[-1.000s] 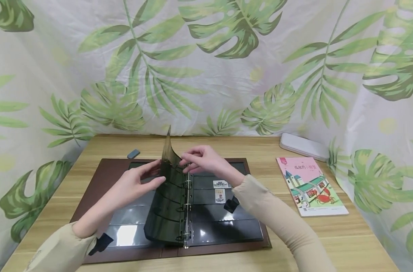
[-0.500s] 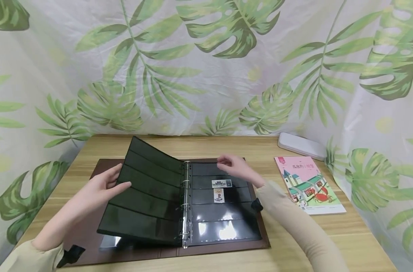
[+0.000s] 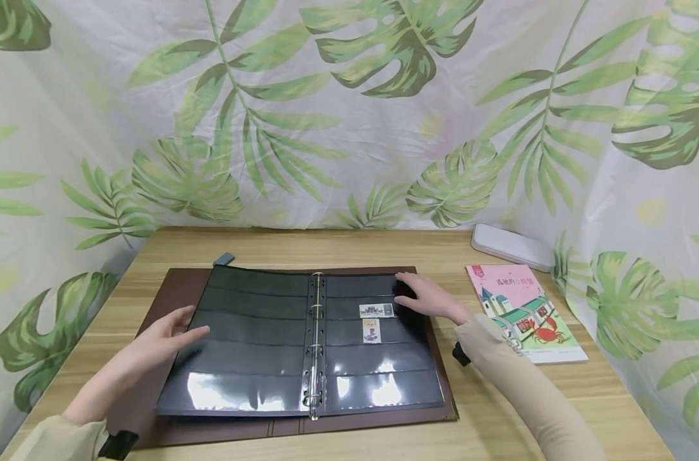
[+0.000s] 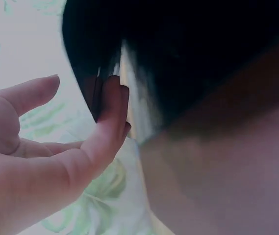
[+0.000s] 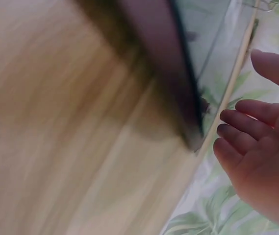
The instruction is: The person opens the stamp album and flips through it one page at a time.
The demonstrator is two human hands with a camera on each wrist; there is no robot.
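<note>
The album [image 3: 173, 291] lay open on the wooden table [image 3: 349, 253], its metal ring spine [image 3: 315, 350] holding the left page [image 3: 246, 333] and right page [image 3: 378, 362] side by side. The left hand [image 3: 153, 349] was at the left page's outer edge, unclenched, thumb apart from the fingers and pinching nothing; with the wrist view so dark, I could not tell whether its fingertips touched the sheet. The right hand [image 3: 429, 297] was at the upper outer corner of the right page, loosely spread and grasping nothing.

Two small stamps (one wide [image 3: 376, 310], one tall [image 3: 371, 331]) sat in neighbouring strips, which presumably kept them in line. The picture booklet [image 3: 525, 307] and white case [image 3: 512, 246] lay off to the right, apart from the album, probably to leave its covers room. A small grey block [image 3: 224, 259] lay just beyond the left page's far corner.
</note>
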